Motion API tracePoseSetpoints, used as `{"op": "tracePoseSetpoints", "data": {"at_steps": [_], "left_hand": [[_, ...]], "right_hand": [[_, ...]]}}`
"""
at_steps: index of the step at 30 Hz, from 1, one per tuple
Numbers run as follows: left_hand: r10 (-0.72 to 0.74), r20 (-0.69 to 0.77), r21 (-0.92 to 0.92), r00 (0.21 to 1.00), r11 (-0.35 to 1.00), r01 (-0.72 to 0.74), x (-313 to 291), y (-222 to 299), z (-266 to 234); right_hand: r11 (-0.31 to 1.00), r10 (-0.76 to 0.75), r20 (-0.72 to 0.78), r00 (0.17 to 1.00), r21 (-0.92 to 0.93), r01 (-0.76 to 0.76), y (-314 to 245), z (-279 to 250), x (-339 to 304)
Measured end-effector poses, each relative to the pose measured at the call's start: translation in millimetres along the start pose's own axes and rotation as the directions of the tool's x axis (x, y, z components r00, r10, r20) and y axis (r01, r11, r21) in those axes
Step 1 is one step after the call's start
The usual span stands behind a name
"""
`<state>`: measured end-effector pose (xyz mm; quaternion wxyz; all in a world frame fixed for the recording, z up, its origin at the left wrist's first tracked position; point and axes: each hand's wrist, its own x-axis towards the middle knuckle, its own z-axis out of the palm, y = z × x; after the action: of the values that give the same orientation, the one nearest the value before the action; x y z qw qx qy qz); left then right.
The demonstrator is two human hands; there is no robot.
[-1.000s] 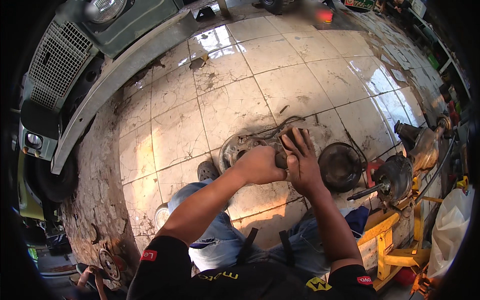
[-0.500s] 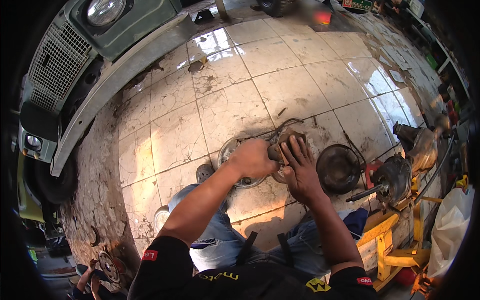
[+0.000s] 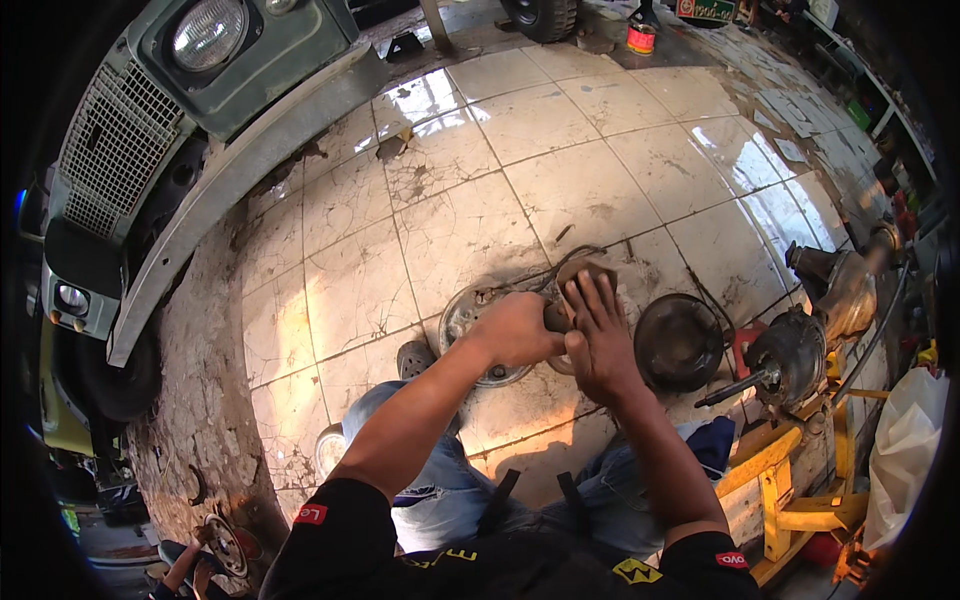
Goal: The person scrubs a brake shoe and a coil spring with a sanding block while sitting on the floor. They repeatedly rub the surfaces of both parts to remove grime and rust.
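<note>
My left hand (image 3: 515, 328) is closed around the dark neck of a brown, rusty metal part with a round flange (image 3: 588, 266). My right hand (image 3: 603, 340) lies on the flange side of that part, its fingers stretched out and pointing away from me. The exact kind of part is hidden by both hands. Below my left hand, a grey wheel-like disc (image 3: 462, 312) with holes lies on the tiles. Just right of my right hand sits a dark round drum (image 3: 678, 336). A thin dark cable (image 3: 572, 248) curves behind the held part.
A green vehicle with a grey bumper (image 3: 240, 120) stands at the left. An axle assembly (image 3: 790, 355) rests at the right by a yellow metal stand (image 3: 775, 500). A white plastic bag (image 3: 905, 450) hangs beside it. Another person's hands (image 3: 190, 565) work at a wheel, lower left.
My view has shifted slightly. Both hands remain at the flanged part, which appears turned a little, and my right fingers lie a little lower across it.
</note>
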<state>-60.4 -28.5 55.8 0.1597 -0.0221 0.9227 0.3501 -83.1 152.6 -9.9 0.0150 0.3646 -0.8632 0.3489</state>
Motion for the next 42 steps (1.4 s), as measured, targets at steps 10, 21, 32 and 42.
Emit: {"op": "tracePoseSetpoints", "data": {"at_steps": [10,21,32,42], "left_hand": [[-0.113,-0.030,0.046,0.993,0.992,0.115,10,8,2],[-0.096,-0.086,0.052,0.992,0.994,0.101,15,2,15],[-0.167,-0.085,-0.052,0.982,0.985,0.163,9,5,5],[-0.076,0.027,0.030,0.997,0.997,0.075,8,-6,10]], "right_hand": [[1.000,0.006,-0.012,1.000,-0.007,-0.006,4,3,0],[0.994,0.109,-0.027,0.994,-0.008,-0.109,6,-7,8],[0.999,0.040,-0.118,0.992,0.032,-0.037,5,10,13],[0.679,0.253,0.017,0.967,0.709,-0.190,-2,-10,20]]}}
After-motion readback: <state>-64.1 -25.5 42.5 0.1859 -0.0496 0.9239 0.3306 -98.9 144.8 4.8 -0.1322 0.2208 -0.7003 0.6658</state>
